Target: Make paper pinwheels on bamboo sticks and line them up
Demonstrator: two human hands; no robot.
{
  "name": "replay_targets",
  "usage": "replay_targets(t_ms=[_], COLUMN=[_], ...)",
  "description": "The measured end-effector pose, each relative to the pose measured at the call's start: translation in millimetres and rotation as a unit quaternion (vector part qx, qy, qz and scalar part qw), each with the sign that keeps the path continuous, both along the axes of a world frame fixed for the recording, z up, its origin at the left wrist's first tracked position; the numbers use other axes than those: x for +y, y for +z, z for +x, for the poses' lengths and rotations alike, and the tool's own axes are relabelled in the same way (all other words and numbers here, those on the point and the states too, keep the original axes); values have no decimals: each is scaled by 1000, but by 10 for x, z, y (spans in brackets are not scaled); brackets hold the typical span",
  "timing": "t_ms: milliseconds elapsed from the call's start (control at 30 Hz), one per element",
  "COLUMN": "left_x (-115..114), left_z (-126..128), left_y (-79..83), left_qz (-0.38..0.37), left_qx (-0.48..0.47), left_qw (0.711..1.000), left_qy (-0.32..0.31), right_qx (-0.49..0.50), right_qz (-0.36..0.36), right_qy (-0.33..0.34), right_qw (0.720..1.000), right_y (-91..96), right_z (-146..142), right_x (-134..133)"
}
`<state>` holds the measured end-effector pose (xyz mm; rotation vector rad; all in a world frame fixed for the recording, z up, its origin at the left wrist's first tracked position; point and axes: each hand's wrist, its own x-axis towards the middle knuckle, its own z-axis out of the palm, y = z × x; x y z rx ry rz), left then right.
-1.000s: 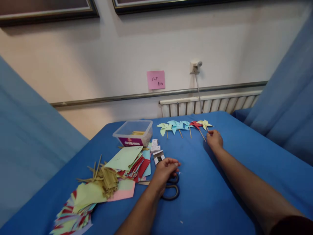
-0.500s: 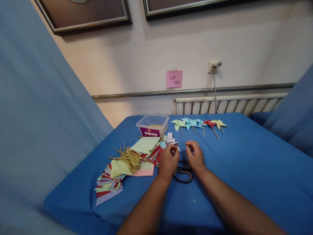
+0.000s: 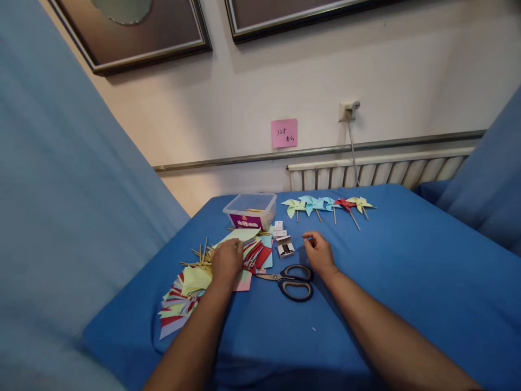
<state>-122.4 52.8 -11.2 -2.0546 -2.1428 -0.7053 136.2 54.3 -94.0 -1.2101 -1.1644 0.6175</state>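
My left hand (image 3: 227, 262) rests on the heap of coloured paper squares (image 3: 191, 288), beside a bundle of thin wooden sticks (image 3: 200, 256); its fingers curl down onto the paper and I cannot make out a grip. My right hand (image 3: 318, 253) hovers over the blue cloth with its fingertips pinched together, just right of a small open white box (image 3: 285, 248). Black-handled scissors (image 3: 290, 281) lie between my two hands. A row of finished paper pinwheels (image 3: 328, 205) lies at the far side of the table.
A clear plastic tub (image 3: 249, 210) with sticks inside stands at the back, with small white boxes (image 3: 279, 228) next to it. The table (image 3: 407, 282) is covered in blue cloth. Blue curtains hang at left and right. A radiator and a pink note are on the wall.
My right hand left the pinwheels and came back to the middle. My left hand moved off the scissors, met the right hand, then went left onto the paper heap. The scissors now lie uncovered.
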Motion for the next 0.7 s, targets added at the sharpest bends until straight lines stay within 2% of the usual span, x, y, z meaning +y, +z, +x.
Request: replay_targets(t_ms=[67, 100, 167, 233, 300, 333, 367, 467, 567, 633, 700], left_x=[24, 39, 71, 98, 114, 119, 123, 137, 162, 178, 191], left_z=[-10, 2, 77, 224, 423, 529, 632, 889, 1039, 1087, 1104], left_y=[58, 94, 173, 248, 305, 322, 330, 305, 226, 155, 76], left_qz=[34, 62, 124, 155, 151, 121, 84, -21, -81, -118, -144], left_qx=[-53, -109, -277, -464, -643, -707, -749, -807, -833, -835, -827], left_qw=[997, 991, 950, 871, 750, 694, 653, 573, 523, 511, 514], left_qy=[34, 54, 75, 44, -24, -57, -82, -141, -164, -166, -176], right_qx=[24, 36, 60, 83, 104, 127, 161, 307, 390, 428, 462], right_qz=[-12, -17, -25, -29, -34, -42, -55, -109, -132, -128, -115], right_qy=[10, 16, 31, 55, 88, 111, 136, 209, 264, 301, 317], right_qw=[1000, 999, 997, 995, 990, 985, 976, 922, 873, 843, 820], right_y=[7, 15, 41, 79, 125, 148, 171, 224, 259, 276, 286], right_z=[-1, -4, -16, -32, -52, -63, -74, -97, -95, -82, -73], right_x=[-8, -13, -25, -39, -53, -60, -68, -84, -91, -94, -97])
